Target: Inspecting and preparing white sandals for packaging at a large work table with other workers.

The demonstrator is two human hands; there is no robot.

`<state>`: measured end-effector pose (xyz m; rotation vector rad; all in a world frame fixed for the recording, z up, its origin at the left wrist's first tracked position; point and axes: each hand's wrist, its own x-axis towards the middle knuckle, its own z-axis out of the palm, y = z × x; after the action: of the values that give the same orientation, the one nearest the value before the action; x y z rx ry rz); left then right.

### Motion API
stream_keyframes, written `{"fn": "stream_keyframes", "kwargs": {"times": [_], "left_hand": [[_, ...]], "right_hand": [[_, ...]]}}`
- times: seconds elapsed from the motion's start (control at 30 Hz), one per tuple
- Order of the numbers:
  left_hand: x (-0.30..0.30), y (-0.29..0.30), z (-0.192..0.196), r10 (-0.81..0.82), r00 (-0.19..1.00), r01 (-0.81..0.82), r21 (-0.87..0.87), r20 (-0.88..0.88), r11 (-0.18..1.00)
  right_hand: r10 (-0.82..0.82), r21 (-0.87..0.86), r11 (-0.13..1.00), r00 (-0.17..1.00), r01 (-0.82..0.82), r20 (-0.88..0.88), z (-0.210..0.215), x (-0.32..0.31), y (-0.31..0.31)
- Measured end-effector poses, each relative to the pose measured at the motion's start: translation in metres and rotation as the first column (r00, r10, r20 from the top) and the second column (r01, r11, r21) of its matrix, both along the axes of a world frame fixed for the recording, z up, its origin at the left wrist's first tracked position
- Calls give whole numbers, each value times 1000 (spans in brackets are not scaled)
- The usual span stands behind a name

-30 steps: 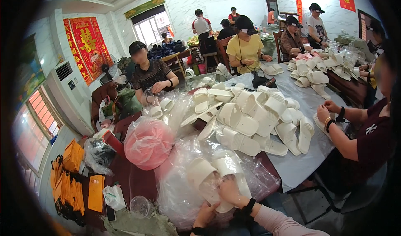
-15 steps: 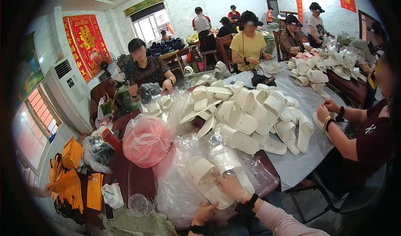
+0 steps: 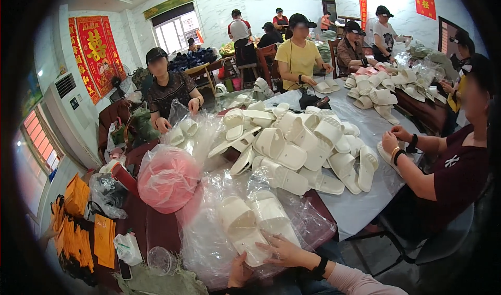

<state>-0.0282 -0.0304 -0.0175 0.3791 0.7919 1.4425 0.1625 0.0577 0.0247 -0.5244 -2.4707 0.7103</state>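
Note:
Two white slippers lie side by side in front of me, the left slipper (image 3: 241, 217) and the right slipper (image 3: 269, 210), with clear plastic bagging (image 3: 201, 243) around and under them. My left hand (image 3: 239, 273) pinches the heel edge of the left slipper from below, its lower fingers hidden. Spread over the heels, my right hand (image 3: 286, 253) touches the left slipper with stretched fingers. Just beyond is a big heap of white slippers (image 3: 292, 149).
A pink plastic-wrapped bundle (image 3: 168, 177) sits left of the bags. Orange packets (image 3: 104, 240), a white tissue pack (image 3: 128, 249) and a clear plastic cup (image 3: 160, 260) lie lower left. One co-worker (image 3: 443, 164) sits at right, another (image 3: 172, 91) across the table handles bagged slippers.
The whole view has shifted, so things appear further left. My right hand has moved from the left slipper's middle toward its heel, fingers more spread. The left hand stays at the heel edge.

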Motion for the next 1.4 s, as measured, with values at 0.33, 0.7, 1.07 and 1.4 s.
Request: {"fn": "stream_keyframes", "kwargs": {"times": [0.33, 0.7, 1.07, 1.4], "left_hand": [[-9, -4, -17, 4, 997, 2, -77, 81, 997], [1, 1, 6, -24, 999, 22, -57, -31, 998], [-1, 1, -9, -5, 1000, 5, -92, -1, 996], [0, 4, -6, 22, 998, -29, -106, -65, 994]], "right_hand": [[-48, 34, 998, 999, 47, 25, -13, -9, -2], [-185, 73, 981, 982, 183, 24, -17, -29, -5], [-303, -216, 938, 943, 270, -138, -35, 37, 5], [-108, -100, 987, 982, 124, 154, -18, 40, 4]]}}
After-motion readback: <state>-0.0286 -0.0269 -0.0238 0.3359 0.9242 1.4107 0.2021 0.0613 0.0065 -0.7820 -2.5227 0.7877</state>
